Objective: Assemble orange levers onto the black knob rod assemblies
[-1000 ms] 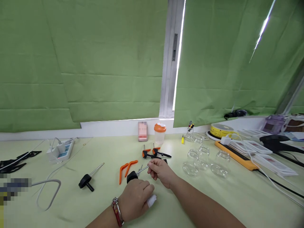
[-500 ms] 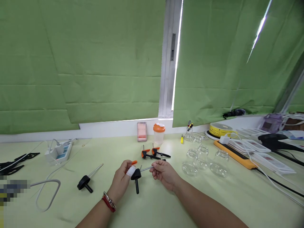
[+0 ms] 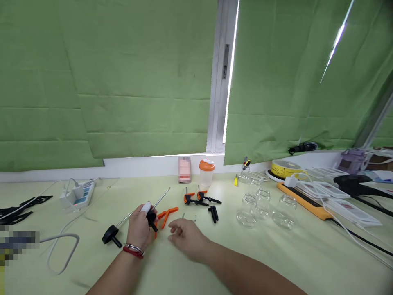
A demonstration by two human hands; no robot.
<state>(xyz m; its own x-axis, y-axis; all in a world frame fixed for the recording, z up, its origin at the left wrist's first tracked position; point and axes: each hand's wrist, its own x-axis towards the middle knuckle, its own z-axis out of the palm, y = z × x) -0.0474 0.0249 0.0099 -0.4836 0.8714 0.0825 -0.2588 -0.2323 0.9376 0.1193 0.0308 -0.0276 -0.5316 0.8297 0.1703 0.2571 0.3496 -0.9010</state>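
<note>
Black-knobbed metal rod (image 3: pixel 161 198) is gripped by left hand (image 3: pixel 138 229); at its 3 o'clock, right hand (image 3: pixel 189 241) is held empty, fingers half-curled.

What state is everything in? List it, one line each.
Left hand: closed around black knob with metal rod.
Right hand: fingers half curled, nothing visibly held.
Translucent orange-lidded cup: upright, lid on.
Two orange angled levers: lying loose.
Green fabric blinds: lowered.
White power strip: plugged into.

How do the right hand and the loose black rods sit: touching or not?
Apart: head view shows bare table between right hand and black rods.
</note>
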